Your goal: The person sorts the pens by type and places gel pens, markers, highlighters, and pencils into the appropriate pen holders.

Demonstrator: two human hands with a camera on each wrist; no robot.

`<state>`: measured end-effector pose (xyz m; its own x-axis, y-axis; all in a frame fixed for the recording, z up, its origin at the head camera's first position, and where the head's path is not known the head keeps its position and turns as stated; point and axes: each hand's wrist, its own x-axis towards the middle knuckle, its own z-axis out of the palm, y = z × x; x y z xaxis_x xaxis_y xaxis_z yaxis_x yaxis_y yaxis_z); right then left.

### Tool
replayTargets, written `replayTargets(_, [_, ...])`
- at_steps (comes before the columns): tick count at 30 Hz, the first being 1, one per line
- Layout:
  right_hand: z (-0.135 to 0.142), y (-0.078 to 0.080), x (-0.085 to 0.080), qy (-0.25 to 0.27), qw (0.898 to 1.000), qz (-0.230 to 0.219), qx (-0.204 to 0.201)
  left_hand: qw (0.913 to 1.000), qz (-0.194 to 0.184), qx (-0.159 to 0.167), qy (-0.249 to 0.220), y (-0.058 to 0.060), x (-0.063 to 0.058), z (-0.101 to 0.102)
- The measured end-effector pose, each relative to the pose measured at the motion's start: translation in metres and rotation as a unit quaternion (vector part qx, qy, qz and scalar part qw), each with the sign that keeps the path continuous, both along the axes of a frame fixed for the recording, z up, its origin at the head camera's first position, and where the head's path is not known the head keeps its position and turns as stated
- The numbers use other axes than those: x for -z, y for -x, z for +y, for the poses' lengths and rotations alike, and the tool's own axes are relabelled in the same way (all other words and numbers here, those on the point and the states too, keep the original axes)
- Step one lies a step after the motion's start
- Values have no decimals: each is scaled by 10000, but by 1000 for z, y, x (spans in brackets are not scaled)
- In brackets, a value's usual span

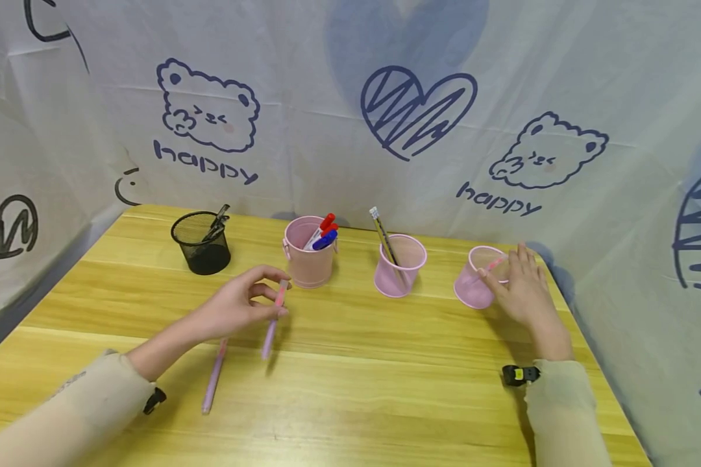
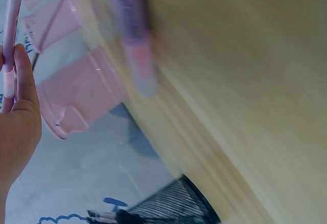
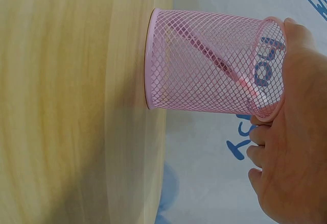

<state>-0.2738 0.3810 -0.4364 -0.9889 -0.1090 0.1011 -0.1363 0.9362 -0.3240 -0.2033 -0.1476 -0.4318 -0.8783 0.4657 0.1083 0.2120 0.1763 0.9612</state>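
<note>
My left hand (image 1: 245, 301) pinches a purple highlighter (image 1: 271, 331) with a pink section, between thumb and fingers above the table. Below it, a second purple highlighter (image 1: 213, 379) lies on the wood; it looks blurred in the left wrist view. At the far right my right hand (image 1: 526, 292) is at the rim of a pink mesh cup (image 3: 209, 63), fingers extended and thumb at the near side. Inside that cup a similar highlighter (image 3: 217, 58) leans, its pink part close to the rim beside the hand.
Along the back stand a black mesh cup (image 1: 207, 256) with dark pens, a pink bucket (image 1: 309, 267) with red and blue markers (image 1: 325, 239), and a pink cup (image 1: 394, 282) with pencils (image 1: 383, 237). A printed cloth (image 1: 315, 143) hangs behind the wooden table (image 1: 385, 389).
</note>
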Motion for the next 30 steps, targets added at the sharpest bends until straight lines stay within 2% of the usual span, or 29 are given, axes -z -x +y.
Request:
replayTargets(5, [0,0,0,-6,10000,-8,8,9993,224,-15,-301,3,-8,18])
replayTargets(11, [1,1,1,-9,10000,3,9,9949,752,-24,-677,7,-19,46])
replayTargets(16, [1,1,1,4,10000,17,11,9892,1045,102,-1018,13,-30,73])
replayTargets(20, [2,0,2,35,10000,-12,10,9851,1139,210,-1270,17,-37,96])
replayTargets(25, [0,0,0,53,10000,-25,11,9822,1237,196,-1399,22,-46,124])
replayTargets(30, [0,1,0,36,10000,-40,18,9817,1420,187,-1252,29,-53,147])
